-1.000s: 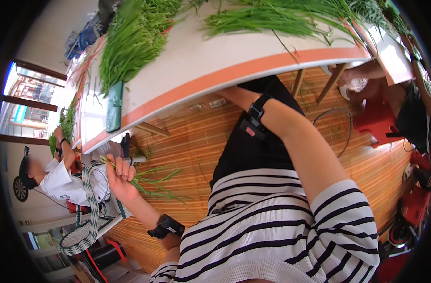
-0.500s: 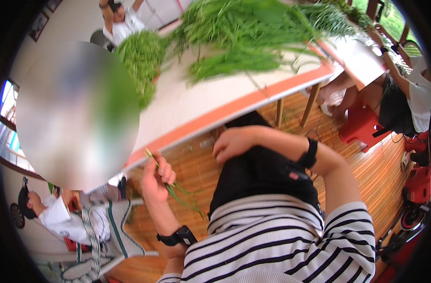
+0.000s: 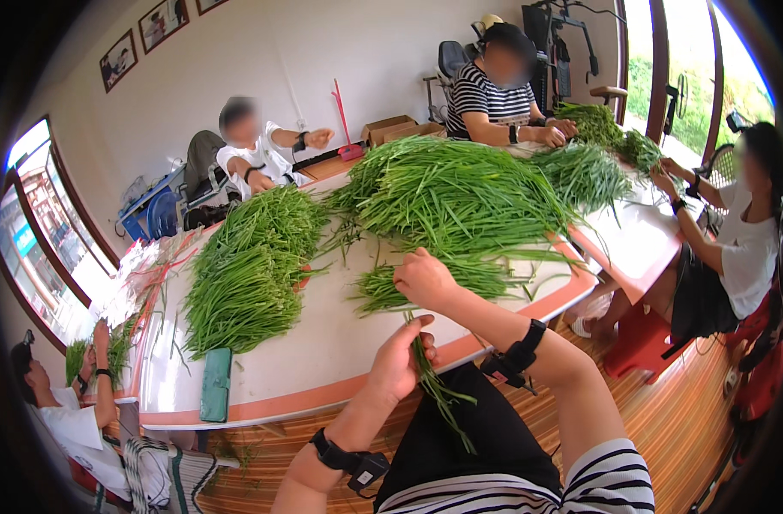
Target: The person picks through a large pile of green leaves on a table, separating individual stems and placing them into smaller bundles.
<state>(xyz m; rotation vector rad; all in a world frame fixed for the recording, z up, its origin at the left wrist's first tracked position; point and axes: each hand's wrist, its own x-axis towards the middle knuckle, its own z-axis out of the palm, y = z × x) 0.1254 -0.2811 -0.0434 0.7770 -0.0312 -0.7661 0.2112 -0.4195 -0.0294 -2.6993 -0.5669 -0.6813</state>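
My left hand is closed round a small bunch of green chives at the table's near edge; their leaf ends hang down over my lap. Ahead of it my right hand has its fingers bent together over a low pile of chives. Whatever lies between those fingertips is too small to make out. Just behind that pile rises a large heap of chives. To the left, thick bundles of chives lie in a row on the white table.
A green packet sits at the table's near left edge. Co-workers sit around: two people across the table, a person at left, and a person at right beside a red stool. More greens lie at the far right.
The view has swung up toward the table. My left hand has come right and forward, keeping its chives. My right hand has gone from my lap to the low pile.
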